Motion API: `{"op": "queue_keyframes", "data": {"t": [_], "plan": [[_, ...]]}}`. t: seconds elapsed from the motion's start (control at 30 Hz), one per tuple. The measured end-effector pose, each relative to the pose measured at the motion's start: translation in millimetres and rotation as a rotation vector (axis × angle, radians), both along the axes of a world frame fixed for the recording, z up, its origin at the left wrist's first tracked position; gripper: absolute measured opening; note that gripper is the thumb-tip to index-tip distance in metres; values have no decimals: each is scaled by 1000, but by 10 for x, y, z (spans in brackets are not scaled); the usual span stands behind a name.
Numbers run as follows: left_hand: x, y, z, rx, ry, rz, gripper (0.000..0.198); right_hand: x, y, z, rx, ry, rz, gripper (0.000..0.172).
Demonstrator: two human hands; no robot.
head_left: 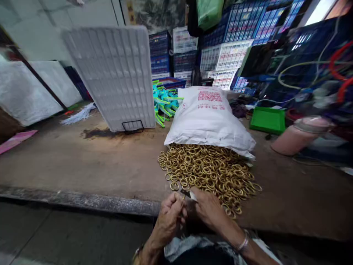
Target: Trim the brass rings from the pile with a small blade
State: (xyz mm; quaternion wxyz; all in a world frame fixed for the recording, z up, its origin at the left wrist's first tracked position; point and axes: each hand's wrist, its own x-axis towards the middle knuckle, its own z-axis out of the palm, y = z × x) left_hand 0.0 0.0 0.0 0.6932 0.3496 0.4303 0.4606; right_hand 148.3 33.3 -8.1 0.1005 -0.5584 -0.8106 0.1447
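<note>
My left hand (170, 212) is closed in a pinch at the table's front edge. A small gold-coloured bit, perhaps part of a ring, shows at its fingertips. Close beside it on the right, my right hand (208, 208) is closed around a small tool with a dark tip (185, 192) and a whitish part. The tip points at the left fingertips; its exact kind is unclear. Just beyond both hands lies a heap of gold-coloured rings (205, 169), spilling from the mouth of a white woven sack (206, 121) with red print.
A white ribbed plastic tray (116, 77) stands upright in a black wire stand (132, 126). Bright green and turquoise pieces (165, 101) lie behind the sack. To the right are a green tray (267, 120) and a pink bottle (299, 136). Stacked crates (184, 55) line the back.
</note>
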Motion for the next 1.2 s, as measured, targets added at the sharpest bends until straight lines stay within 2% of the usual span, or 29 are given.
{"op": "queue_keyframes", "data": {"t": [0.13, 0.27, 0.37, 0.5, 0.7, 0.83, 0.93, 1.03, 1.1, 1.17, 1.2], "plan": [[-26, -64, 95, -74, -153, 13, 30, 280, 116, -11, 25, -62, -112, 23], [-84, -12, 54, -105, -302, 82, 31, 413, 27, -51, 25, -14, -110, 19], [-122, 13, -34, -111, -334, 85, 25, 359, -129, -81, -20, 38, -90, 18], [-157, -3, -115, -134, -368, 77, 15, 199, -260, -121, -47, -57, -114, 19], [-238, -21, -194, -196, -470, 12, 16, 79, -276, -221, 28, -215, -145, 25], [-246, -36, -251, -258, -529, 7, 14, 71, -295, -321, 83, -232, -144, 28], [-213, -47, -285, -263, -503, 25, 15, 96, -286, -367, 107, -183, -139, 31], [-159, -49, -300, -273, -436, 41, 21, 132, -223, -328, 70, -71, -156, 33], [-108, -45, -289, -272, -355, 47, 23, 151, -163, -252, 4, 57, -184, 26], [-45, -36, -262, -231, -230, 71, 27, 161, -108, -159, -76, 254, -185, 11], [-11, -30, -244, -193, -154, 94, 29, 163, -89, -115, -131, 378, -170, 16]]}}
